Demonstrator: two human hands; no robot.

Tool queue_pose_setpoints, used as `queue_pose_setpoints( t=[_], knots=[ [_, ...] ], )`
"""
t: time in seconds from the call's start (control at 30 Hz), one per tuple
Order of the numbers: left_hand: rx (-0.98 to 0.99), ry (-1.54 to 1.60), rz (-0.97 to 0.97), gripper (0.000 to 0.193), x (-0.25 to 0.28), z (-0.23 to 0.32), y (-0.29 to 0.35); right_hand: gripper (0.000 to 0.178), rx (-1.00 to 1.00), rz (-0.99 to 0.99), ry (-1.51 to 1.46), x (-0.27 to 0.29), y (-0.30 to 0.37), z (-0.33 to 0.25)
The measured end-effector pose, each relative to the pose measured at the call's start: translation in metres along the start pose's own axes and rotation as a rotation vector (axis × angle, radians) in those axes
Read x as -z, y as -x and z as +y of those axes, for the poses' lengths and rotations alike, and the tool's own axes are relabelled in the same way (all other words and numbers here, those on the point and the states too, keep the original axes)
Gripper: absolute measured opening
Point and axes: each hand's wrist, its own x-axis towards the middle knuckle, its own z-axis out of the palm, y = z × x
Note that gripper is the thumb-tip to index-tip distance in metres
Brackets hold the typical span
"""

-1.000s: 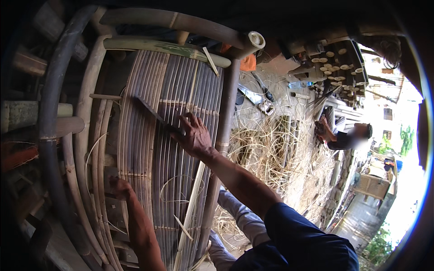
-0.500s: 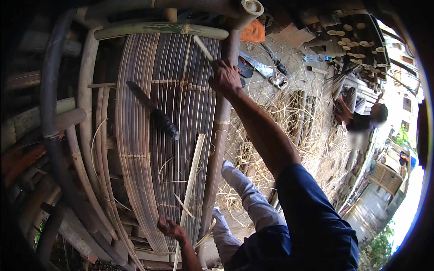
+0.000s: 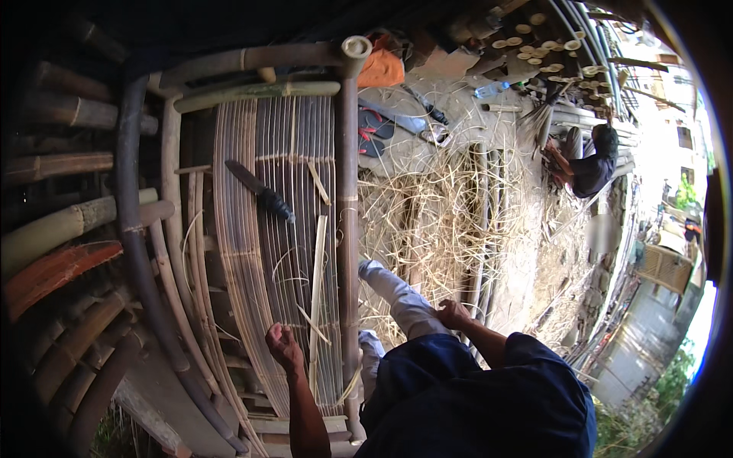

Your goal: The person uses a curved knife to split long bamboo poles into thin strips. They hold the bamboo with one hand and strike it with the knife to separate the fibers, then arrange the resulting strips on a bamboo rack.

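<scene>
My left hand [image 3: 285, 347] hovers over the near part of a bamboo-slat bench [image 3: 240, 229], its fingers loosely bent and apart, with nothing visible in them. My right hand [image 3: 453, 314] is beside my raised knee, right of the bench, with fingers curled in and no object showing. Along the right side of the slats lies a long pale bamboo strip [image 3: 318, 282]. Beyond it rests a short pale bamboo piece [image 3: 319, 183], and a thin sliver [image 3: 313, 324] lies across the long strip. A knife [image 3: 263, 193] with a black-wrapped handle lies on the middle slats.
Bamboo shavings [image 3: 427, 221] cover the ground right of the bench. Farther off are sandals [image 3: 374, 130], an orange cloth [image 3: 382, 69] and a plastic bottle [image 3: 491, 89]. Another person [image 3: 592, 168] sits at the right near stacked bamboo poles. A bamboo frame [image 3: 134, 191] borders the bench's left side.
My right hand has let go of the short bamboo piece, which now lies on the slats, and has drawn back to beside my knee. My left hand has shifted slightly up in view.
</scene>
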Motion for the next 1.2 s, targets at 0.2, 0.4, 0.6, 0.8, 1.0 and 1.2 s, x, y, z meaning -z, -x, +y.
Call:
queue_pose_setpoints(
  t=[0.2,0.4,0.6,0.8,1.0,1.2],
  knots=[
    [-0.094,-0.027,-0.011,0.028,0.023,0.001,0.004,0.030,0.454,0.391,-0.154,0.025,0.049,-0.008],
    [-0.053,-0.089,-0.063,0.028,0.034,-0.022,0.029,0.029,0.454,0.435,-0.183,0.038,0.047,-0.054],
    [0.122,-0.071,-0.036,0.030,0.053,-0.028,0.072,0.031,0.745,0.396,-0.107,0.042,0.000,-0.121],
    [0.369,0.141,0.089,0.030,0.040,-0.088,0.134,0.032,1.158,0.567,0.050,0.071,-0.137,-0.313],
    [0.598,0.224,0.246,0.023,-0.005,-0.167,0.224,0.029,0.977,0.593,0.428,0.113,-0.229,-0.505],
    [0.601,0.147,0.442,0.024,0.012,-0.219,0.279,0.034,0.901,0.484,0.735,0.182,-0.310,-0.537]
  ],
)
